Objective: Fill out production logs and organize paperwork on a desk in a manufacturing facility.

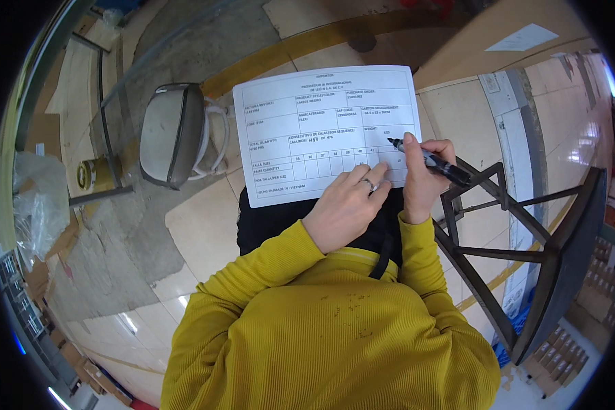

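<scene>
The person is filling in a printed form (324, 130) lying on their lap, over dark trousers. The right hand (424, 174) is gripping a black marker (430, 162), its tip touching the form's right side, near the lower table rows. The left hand (348, 205) is lying flat on the form's lower edge, fingers pinning the sheet, just beside the right hand. Judging by this, writing is under way; the next stroke is calling for a steady sheet and a light tip.

Left of the form a grey stool (174, 133) is standing on a tiled floor (198, 225). Right of the form a black metal frame (519, 253) is leaning.
</scene>
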`<action>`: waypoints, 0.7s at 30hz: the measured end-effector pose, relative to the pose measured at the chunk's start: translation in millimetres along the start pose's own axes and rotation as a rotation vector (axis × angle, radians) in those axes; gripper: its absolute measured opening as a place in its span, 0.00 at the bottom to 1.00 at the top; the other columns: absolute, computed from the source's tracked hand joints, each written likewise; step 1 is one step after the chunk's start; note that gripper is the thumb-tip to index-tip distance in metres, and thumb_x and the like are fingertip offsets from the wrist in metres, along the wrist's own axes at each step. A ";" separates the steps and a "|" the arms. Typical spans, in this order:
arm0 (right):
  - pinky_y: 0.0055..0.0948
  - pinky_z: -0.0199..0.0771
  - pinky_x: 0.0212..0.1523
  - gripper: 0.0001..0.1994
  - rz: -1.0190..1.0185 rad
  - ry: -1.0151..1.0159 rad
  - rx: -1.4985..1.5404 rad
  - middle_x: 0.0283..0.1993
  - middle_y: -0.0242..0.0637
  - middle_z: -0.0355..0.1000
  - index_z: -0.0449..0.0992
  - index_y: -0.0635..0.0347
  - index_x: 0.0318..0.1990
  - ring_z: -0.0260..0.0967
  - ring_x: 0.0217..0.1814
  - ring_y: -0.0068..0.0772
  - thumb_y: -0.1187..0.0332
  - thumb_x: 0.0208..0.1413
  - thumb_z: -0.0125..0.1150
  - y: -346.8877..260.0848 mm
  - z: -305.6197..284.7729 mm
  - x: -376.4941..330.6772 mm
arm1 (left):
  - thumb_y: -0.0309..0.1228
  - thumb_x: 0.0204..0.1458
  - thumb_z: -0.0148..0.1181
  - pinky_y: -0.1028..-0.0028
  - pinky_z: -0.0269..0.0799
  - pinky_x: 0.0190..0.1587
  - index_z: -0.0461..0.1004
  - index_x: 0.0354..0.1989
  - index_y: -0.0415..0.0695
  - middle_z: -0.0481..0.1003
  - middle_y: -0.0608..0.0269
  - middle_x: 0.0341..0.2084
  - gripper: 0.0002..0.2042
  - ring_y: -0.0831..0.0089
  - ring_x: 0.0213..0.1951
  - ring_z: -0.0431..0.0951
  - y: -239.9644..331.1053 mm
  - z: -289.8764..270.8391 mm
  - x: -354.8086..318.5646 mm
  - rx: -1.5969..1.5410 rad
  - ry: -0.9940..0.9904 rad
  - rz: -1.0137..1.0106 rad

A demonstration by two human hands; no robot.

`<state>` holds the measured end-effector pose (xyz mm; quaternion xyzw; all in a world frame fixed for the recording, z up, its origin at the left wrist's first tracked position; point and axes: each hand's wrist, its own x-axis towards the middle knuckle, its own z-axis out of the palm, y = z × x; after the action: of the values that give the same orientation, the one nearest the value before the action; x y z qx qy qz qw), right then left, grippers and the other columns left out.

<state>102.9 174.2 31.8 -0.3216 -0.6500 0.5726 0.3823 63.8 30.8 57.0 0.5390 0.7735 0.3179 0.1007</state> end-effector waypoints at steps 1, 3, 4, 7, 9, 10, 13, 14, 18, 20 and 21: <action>0.14 0.54 0.24 0.14 -0.094 0.003 -0.055 0.21 0.24 0.61 0.65 0.60 0.23 0.55 0.23 0.12 0.72 0.41 0.69 4.1 4.3 -0.8 | 0.26 0.40 0.61 0.66 0.65 0.49 0.69 0.41 0.35 0.63 0.50 0.51 0.18 0.57 0.48 0.66 0.0 7.0 -0.8 0.036 -0.018 -0.009; 0.14 0.55 0.24 0.13 -0.109 -0.012 -0.041 0.21 0.24 0.61 0.65 0.60 0.23 0.55 0.23 0.12 0.72 0.42 0.69 15.9 10.4 -2.2 | 0.28 0.39 0.62 0.61 0.60 0.54 0.68 0.43 0.35 0.60 0.49 0.53 0.20 0.55 0.53 0.62 -5.3 16.0 0.2 0.046 -0.037 -0.046; 0.14 0.56 0.25 0.13 -0.127 -0.025 -0.050 0.21 0.24 0.61 0.65 0.60 0.23 0.55 0.23 0.12 0.72 0.42 0.68 20.1 12.1 -3.1 | 0.29 0.40 0.61 0.59 0.58 0.56 0.68 0.43 0.35 0.60 0.48 0.54 0.20 0.54 0.55 0.61 -6.8 18.6 -0.1 0.150 -0.019 -0.067; 0.15 0.59 0.25 0.13 -0.154 -0.064 -0.041 0.23 0.25 0.62 0.65 0.59 0.23 0.56 0.23 0.13 0.72 0.43 0.67 31.3 14.1 -4.1 | 0.30 0.41 0.59 0.55 0.55 0.58 0.69 0.42 0.35 0.61 0.48 0.54 0.19 0.54 0.58 0.58 -12.3 25.1 -2.8 0.265 0.004 -0.089; 0.16 0.60 0.26 0.13 -0.159 -0.066 -0.056 0.22 0.26 0.63 0.65 0.59 0.23 0.58 0.24 0.14 0.72 0.43 0.67 33.2 15.0 -4.0 | 0.30 0.42 0.57 0.53 0.54 0.58 0.69 0.42 0.35 0.62 0.47 0.54 0.18 0.54 0.59 0.58 -13.5 25.5 -2.9 0.276 0.009 -0.085; 0.16 0.60 0.26 0.13 -0.157 -0.071 -0.057 0.22 0.26 0.63 0.65 0.59 0.23 0.58 0.24 0.14 0.72 0.43 0.67 33.3 15.0 -4.0 | 0.30 0.43 0.55 0.53 0.54 0.58 0.70 0.41 0.35 0.63 0.47 0.52 0.17 0.54 0.58 0.58 -13.5 24.7 -1.9 0.305 0.011 -0.075; 0.16 0.61 0.26 0.13 -0.190 -0.145 -0.095 0.22 0.28 0.64 0.65 0.59 0.23 0.59 0.23 0.15 0.72 0.44 0.67 34.6 14.7 -4.0 | 0.29 0.43 0.52 0.53 0.56 0.57 0.72 0.40 0.34 0.65 0.46 0.50 0.16 0.54 0.57 0.60 -14.1 26.5 -0.2 0.339 0.027 -0.065; 0.17 0.61 0.25 0.13 -0.173 -0.149 -0.108 0.21 0.29 0.65 0.65 0.60 0.23 0.59 0.23 0.15 0.71 0.44 0.67 35.3 14.7 -4.1 | 0.29 0.43 0.51 0.52 0.56 0.56 0.72 0.39 0.34 0.66 0.46 0.49 0.16 0.54 0.57 0.61 -14.3 27.2 0.2 0.344 0.041 -0.061; 0.18 0.62 0.25 0.13 -0.175 -0.162 -0.127 0.21 0.30 0.66 0.65 0.60 0.24 0.60 0.22 0.15 0.70 0.44 0.67 34.3 15.9 -3.1 | 0.29 0.42 0.51 0.52 0.57 0.55 0.72 0.40 0.34 0.67 0.45 0.48 0.16 0.54 0.56 0.62 -14.6 25.9 1.9 0.351 0.029 -0.064; 0.17 0.62 0.25 0.13 -0.165 -0.164 -0.131 0.21 0.30 0.65 0.65 0.60 0.23 0.60 0.22 0.15 0.71 0.44 0.67 34.1 16.2 -2.6 | 0.29 0.42 0.51 0.52 0.58 0.55 0.73 0.39 0.34 0.68 0.45 0.47 0.16 0.53 0.56 0.62 -15.2 24.1 3.5 0.364 0.024 -0.049; 0.17 0.62 0.25 0.13 -0.157 -0.165 -0.134 0.21 0.29 0.65 0.65 0.60 0.23 0.60 0.22 0.15 0.71 0.44 0.67 34.4 16.3 -2.4 | 0.29 0.42 0.51 0.52 0.58 0.55 0.73 0.39 0.34 0.68 0.45 0.47 0.16 0.53 0.56 0.62 -15.2 23.9 3.4 0.364 0.022 -0.050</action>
<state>89.3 168.8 -3.4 -0.2465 -0.7391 0.5207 0.3489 62.6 39.7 29.9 0.5252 0.8326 0.1760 0.0009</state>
